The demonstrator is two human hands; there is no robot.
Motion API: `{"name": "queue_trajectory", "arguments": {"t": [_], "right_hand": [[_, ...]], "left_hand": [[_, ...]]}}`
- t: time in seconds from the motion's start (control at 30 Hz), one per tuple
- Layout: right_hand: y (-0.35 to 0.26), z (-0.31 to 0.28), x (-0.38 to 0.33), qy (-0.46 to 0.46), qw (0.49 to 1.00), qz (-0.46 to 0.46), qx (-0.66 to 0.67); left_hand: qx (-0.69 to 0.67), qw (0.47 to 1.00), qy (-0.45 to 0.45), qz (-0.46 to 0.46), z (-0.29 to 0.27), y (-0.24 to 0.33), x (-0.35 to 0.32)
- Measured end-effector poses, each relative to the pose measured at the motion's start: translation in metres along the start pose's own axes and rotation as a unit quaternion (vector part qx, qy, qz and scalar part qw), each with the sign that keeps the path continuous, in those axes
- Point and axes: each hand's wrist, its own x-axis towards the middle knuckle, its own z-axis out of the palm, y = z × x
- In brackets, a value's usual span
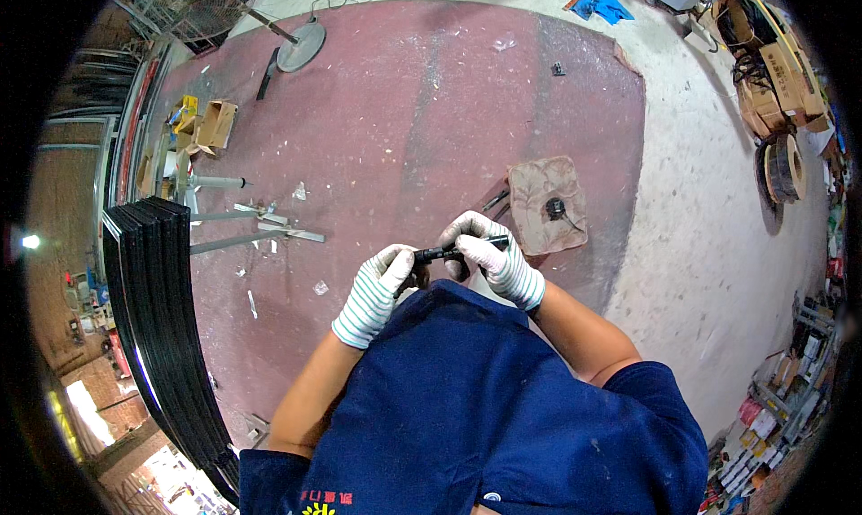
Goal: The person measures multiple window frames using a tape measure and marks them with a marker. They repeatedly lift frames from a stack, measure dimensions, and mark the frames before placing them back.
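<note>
In front of my chest, my two gloved hands hold a slim black pen-like stick (435, 254) between them. My left hand (374, 290) pinches its left end between thumb and fingers. My right hand (500, 262) is closed round its right part, and a dark tip (496, 241) sticks out past the thumb. Whether this is one piece or two joined pieces I cannot tell. Both gloves are white with green stripes at the cuffs. The fingers' undersides are hidden.
A worn padded stool (544, 211) with a small black object (556, 209) on it stands just beyond my right hand. Stacked black panels (157, 308) rise at my left. Open cartons (215, 125), a fan base (301, 47) and a cable spool (783, 169) lie farther out.
</note>
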Motion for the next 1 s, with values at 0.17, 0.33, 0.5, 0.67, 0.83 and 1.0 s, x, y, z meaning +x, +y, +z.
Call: {"name": "queue_trajectory", "arguments": {"t": [0.17, 0.33, 0.5, 0.67, 0.83, 1.0], "right_hand": [[-0.003, 0.003, 0.003, -0.038, 0.999, 0.002, -0.028], [-0.009, -0.01, 0.002, -0.102, 0.991, -0.007, -0.091], [-0.02, -0.034, -0.013, -0.265, 0.957, 0.078, 0.083], [-0.036, -0.037, -0.026, -0.191, 0.97, 0.134, -0.071], [-0.027, -0.041, -0.029, -0.123, 0.972, 0.044, -0.194], [-0.035, -0.048, -0.03, -0.112, 0.951, -0.029, -0.288]], "left_hand": [[0.047, 0.998, -0.038, -0.023, -0.009, -0.003, -0.002], [0.12, 0.992, -0.03, -0.013, -0.004, 0.012, -0.002], [0.217, 0.975, -0.037, 0.033, 0.001, 0.018, -0.009], [0.257, 0.963, -0.069, 0.04, 0.015, 0.024, -0.005], [0.414, 0.897, -0.09, 0.129, 0.028, 0.031, -0.002], [0.306, 0.948, -0.08, -0.025, 0.04, 0.018, 0.005]]}}
